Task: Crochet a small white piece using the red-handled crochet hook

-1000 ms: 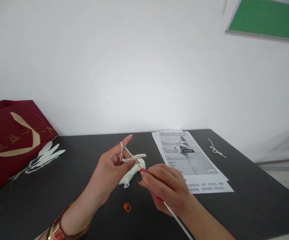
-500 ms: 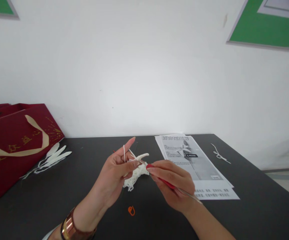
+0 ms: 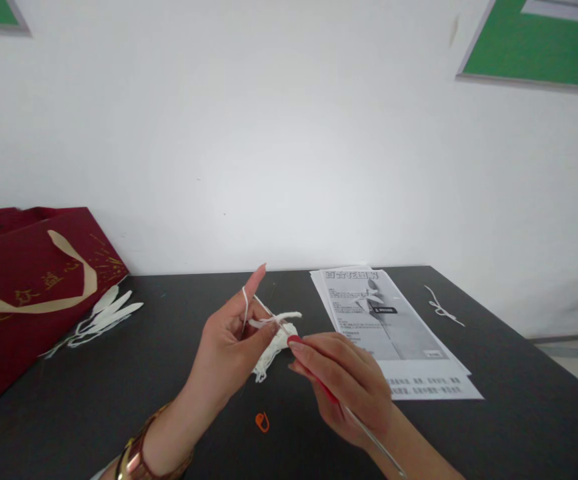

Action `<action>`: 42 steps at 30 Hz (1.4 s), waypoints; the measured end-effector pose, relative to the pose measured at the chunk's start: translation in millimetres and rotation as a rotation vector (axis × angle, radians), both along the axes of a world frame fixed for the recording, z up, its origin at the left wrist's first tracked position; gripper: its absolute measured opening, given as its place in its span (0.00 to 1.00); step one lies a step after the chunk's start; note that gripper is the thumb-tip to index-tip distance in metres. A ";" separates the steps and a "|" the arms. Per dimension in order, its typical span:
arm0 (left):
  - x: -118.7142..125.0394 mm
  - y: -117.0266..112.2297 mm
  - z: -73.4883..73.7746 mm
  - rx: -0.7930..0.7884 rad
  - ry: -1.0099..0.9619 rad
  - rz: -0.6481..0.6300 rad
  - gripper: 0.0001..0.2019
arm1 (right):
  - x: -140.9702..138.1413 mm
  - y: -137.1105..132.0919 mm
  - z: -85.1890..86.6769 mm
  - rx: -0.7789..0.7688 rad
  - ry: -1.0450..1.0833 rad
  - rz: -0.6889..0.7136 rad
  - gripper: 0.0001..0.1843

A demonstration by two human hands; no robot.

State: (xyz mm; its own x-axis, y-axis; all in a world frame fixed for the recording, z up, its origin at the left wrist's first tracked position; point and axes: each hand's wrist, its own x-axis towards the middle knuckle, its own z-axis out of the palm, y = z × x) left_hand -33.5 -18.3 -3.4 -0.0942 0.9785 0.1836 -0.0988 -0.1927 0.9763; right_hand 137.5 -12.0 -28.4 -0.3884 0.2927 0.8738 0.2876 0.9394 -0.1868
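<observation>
My left hand (image 3: 229, 347) pinches a small white crocheted piece (image 3: 281, 316) between thumb and fingers, with the index finger raised and a strand of white yarn (image 3: 245, 301) looped over it. My right hand (image 3: 343, 383) is closed on a crochet hook (image 3: 326, 392) with a red grip; its metal tip reaches into the white piece and its long shaft runs back past my wrist. Under the hands a small heap of white yarn (image 3: 267, 357) lies on the dark table (image 3: 519, 413).
An orange stitch marker (image 3: 262, 421) lies on the table near my wrists. Printed instruction sheets (image 3: 393, 333) lie to the right, with a short knotted yarn scrap (image 3: 443, 309) beyond. At left stand a red gift bag (image 3: 23, 293) and several white crocheted petals (image 3: 103, 313).
The view shifted slightly. My right hand drew the hook a little back and down, while my left index finger rose with the yarn over it.
</observation>
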 end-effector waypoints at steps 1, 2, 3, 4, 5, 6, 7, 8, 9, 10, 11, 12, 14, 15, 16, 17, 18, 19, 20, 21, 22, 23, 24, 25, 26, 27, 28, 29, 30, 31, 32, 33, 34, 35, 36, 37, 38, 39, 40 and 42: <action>-1.3 0.4 -1.2 -0.003 0.015 -0.007 0.37 | 0.2 -0.2 0.9 0.005 -0.001 0.007 0.19; -2.4 0.8 -2.1 -0.004 0.025 -0.014 0.37 | 0.7 -0.4 2.1 0.017 -0.006 0.013 0.18; -3.2 1.3 -2.8 -0.003 0.030 -0.018 0.37 | 1.5 -0.7 3.4 0.026 -0.009 0.016 0.17; -3.7 2.0 -3.2 -0.002 0.030 -0.019 0.37 | 2.4 -1.0 5.0 0.026 -0.008 0.017 0.17; -4.1 2.9 -3.4 -0.003 0.028 -0.020 0.37 | 3.5 -1.5 6.7 0.021 -0.006 0.020 0.16; -4.3 3.8 -3.4 -0.005 0.028 -0.022 0.37 | 4.8 -2.1 8.5 0.010 0.000 0.023 0.15; -4.6 4.8 -3.2 -0.009 0.030 -0.028 0.36 | 6.1 -2.7 10.3 -0.006 0.010 0.032 0.15; -4.9 5.7 -3.1 -0.013 0.030 -0.042 0.36 | 7.6 -3.2 12.0 -0.030 0.023 0.043 0.14; -5.4 6.4 -3.0 -0.021 0.030 -0.061 0.36 | 9.1 -3.7 13.5 -0.065 0.037 0.054 0.14; -6.1 7.0 -2.9 -0.031 0.028 -0.086 0.37 | 10.8 -3.9 14.6 -0.107 0.057 0.065 0.14; -6.9 7.3 -2.8 -0.046 0.023 -0.107 0.37 | 12.5 -3.9 15.4 -0.157 0.083 0.073 0.14; -7.9 7.4 -2.7 -0.066 0.017 -0.129 0.37 | 14.2 -3.6 15.7 -0.214 0.112 0.082 0.14; -10.0 7.3 -2.3 -0.115 0.003 -0.166 0.37 | 17.6 -2.0 15.2 -0.339 0.172 0.100 0.13; -11.0 7.2 -2.1 -0.133 -0.005 -0.196 0.38 | 19.1 -0.7 14.6 -0.401 0.206 0.111 0.12; -12.0 7.1 -1.9 -0.150 -0.014 -0.220 0.38 | 20.5 0.8 13.9 -0.463 0.240 0.119 0.10; -12.8 7.0 -1.6 -0.165 -0.024 -0.246 0.38 | 21.8 2.3 13.3 -0.523 0.271 0.130 0.09; -13.6 7.0 -1.3 -0.176 -0.035 -0.273 0.37 | 22.9 3.8 12.7 -0.578 0.301 0.143 0.08; -14.4 6.9 -1.0 -0.189 -0.045 -0.300 0.37 | 23.8 5.2 12.2 -0.626 0.330 0.161 0.07; -15.2 6.8 -0.8 -0.201 -0.053 -0.327 0.36 | 24.5 6.5 11.9 -0.670 0.357 0.185 0.07; -16.0 6.6 -0.7 -0.215 -0.060 -0.357 0.36 | 25.1 7.5 11.7 -0.710 0.381 0.214 0.08; -16.8 6.4 -0.7 -0.231 -0.063 -0.386 0.36 | 25.6 8.3 11.7 -0.746 0.405 0.247 0.08; -17.5 6.1 -0.8 -0.245 -0.066 -0.414 0.36 | 26.0 9.0 11.8 -0.780 0.427 0.278 0.08; -18.2 5.8 -1.0 -0.256 -0.067 -0.443 0.36 | 26.3 9.5 12.1 -0.810 0.445 0.306 0.08; -18.7 5.4 -1.3 -0.262 -0.068 -0.470 0.36 | 26.4 10.0 12.4 -0.834 0.459 0.330 0.09; -19.0 5.0 -1.6 -0.268 -0.069 -0.494 0.36 | 26.5 10.5 12.8 -0.850 0.472 0.351 0.09; -19.3 4.6 -2.0 -0.275 -0.071 -0.516 0.36 | 26.5 11.0 13.2 -0.864 0.479 0.370 0.09; -19.4 4.2 -2.3 -0.284 -0.076 -0.534 0.36 | 26.6 11.6 13.6 -0.878 0.485 0.385 0.09; -19.4 3.9 -2.5 -0.294 -0.082 -0.550 0.36 | 26.6 12.2 13.9 -0.890 0.488 0.401 0.09; -19.3 3.7 -2.6 -0.305 -0.090 -0.566 0.36 | 26.6 13.0 14.1 -0.900 0.491 0.414 0.09; -19.1 3.6 -2.5 -0.316 -0.095 -0.583 0.36 | 26.7 13.8 14.1 -0.913 0.493 0.422 0.09; -19.0 3.6 -2.4 -0.325 -0.100 -0.600 0.36 | 26.7 14.7 14.0 -0.927 0.494 0.429 0.09; -18.9 3.7 -2.1 -0.329 -0.104 -0.618 0.36 | 26.6 15.6 13.8 -0.939 0.498 0.437 0.09; -18.9 3.7 -1.8 -0.332 -0.105 -0.632 0.36 | 26.5 16.5 13.4 -0.950 0.509 0.448 0.09; -19.0 3.6 -1.6 -0.332 -0.105 -0.644 0.36 | 26.2 17.3 13.0 -0.964 0.521 0.462 0.09; -19.2 3.4 -1.3 -0.330 -0.106 -0.650 0.36 | 25.7 18.0 12.6 -0.982 0.537 0.477 0.09; -19.5 3.1 -1.1 -0.328 -0.103 -0.655 0.36 | 25.1 18.5 12.2 -0.999 0.556 0.492 0.09; -19.7 2.7 -0.9 -0.328 -0.099 -0.660 0.36 | 24.3 18.9 11.9 -1.016 0.573 0.505 0.09; -20.0 2.2 -0.6 -0.329 -0.094 -0.667 0.36 | 23.5 19.3 11.6 -1.032 0.588 0.514 0.09; -20.2 1.7 -0.3 -0.330 -0.090 -0.673 0.36 | 22.6 19.5 11.4 -1.043 0.600 0.522 0.09; -20.4 0.9 0.3 -0.328 -0.082 -0.688 0.36 | 21.3 19.9 11.3 -1.061 0.616 0.536 0.10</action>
State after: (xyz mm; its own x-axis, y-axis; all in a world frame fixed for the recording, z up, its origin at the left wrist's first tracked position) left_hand -53.8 -17.4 -3.1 0.5554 0.8246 -0.1077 -0.1665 0.2372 0.9571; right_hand 158.8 7.9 -17.1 -0.2957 0.8706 0.3931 -0.4625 0.2296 -0.8564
